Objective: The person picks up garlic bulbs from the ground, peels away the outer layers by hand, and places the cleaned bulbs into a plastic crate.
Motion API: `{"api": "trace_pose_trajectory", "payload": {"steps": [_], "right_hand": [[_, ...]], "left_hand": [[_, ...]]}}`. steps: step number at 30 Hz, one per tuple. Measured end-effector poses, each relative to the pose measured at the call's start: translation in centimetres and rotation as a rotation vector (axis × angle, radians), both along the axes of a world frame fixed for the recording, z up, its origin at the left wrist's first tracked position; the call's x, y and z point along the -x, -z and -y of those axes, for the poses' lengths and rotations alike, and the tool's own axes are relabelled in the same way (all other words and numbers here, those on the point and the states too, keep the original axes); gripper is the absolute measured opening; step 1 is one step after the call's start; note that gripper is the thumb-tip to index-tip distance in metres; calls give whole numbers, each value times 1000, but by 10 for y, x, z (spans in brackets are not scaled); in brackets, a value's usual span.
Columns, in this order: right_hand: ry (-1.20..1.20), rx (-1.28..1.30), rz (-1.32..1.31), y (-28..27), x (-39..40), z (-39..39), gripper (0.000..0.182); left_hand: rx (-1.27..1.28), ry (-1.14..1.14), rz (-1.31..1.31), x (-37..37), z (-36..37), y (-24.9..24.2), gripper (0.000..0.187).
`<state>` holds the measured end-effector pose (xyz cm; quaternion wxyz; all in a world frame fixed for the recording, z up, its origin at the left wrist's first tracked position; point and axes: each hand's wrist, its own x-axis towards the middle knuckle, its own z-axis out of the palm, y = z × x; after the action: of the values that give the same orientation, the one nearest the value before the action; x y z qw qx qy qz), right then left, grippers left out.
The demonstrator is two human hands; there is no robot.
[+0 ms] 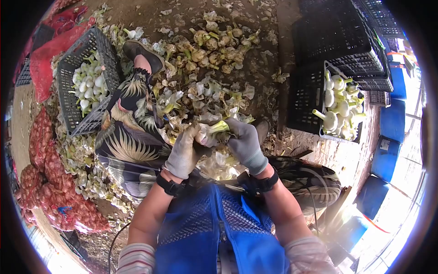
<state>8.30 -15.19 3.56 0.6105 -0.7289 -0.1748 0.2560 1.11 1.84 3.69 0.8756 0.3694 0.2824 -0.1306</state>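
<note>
A garlic bulb (206, 136) with loose, papery skin and a pale green stem is held between my gloved hands, above a heap of shed skins. My left hand (183, 153) is closed around the bulb's left side. My right hand (247, 145) has its fingers closed at the stem end, on the right; the fingertips are partly hidden. Below the hands, peeled-off garlic skins (219, 166) lie in my lap area. Just beyond them, more dry skins (205, 93) cover the ground.
Unpeeled garlic bulbs (212, 48) are piled on the ground ahead. A black crate (66, 75) at left and another crate (303, 98) at right hold cleaned white bulbs. Stacked black crates (340, 32) stand far right. Red mesh sacks (59, 194) of bulbs lie at left.
</note>
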Motion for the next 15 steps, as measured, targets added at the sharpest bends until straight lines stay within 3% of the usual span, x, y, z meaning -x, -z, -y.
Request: {"api": "trace_pose_trajectory", "payload": {"steps": [1,3,5,8,9,15], "right_hand": [[0,2,0,0,0,0,33],[80,-190,-288,-3,-1,-4,28],[106,-199,-378,-16,2,-9,28],[194,-295,-583,9,9,-7,28],[248,-380,-705,12,9,-9,28],[244,-301,-610,9,8,0,28]], "left_hand": [[38,-18,14,0,1,1,39],[77,-35,28,-1,2,6,38],[-490,77,150,-2,3,10,38],[-720,-14,323,-5,11,12,37],[-640,-30,295,-4,11,10,38],[-569,21,249,-1,10,14,32]]}}
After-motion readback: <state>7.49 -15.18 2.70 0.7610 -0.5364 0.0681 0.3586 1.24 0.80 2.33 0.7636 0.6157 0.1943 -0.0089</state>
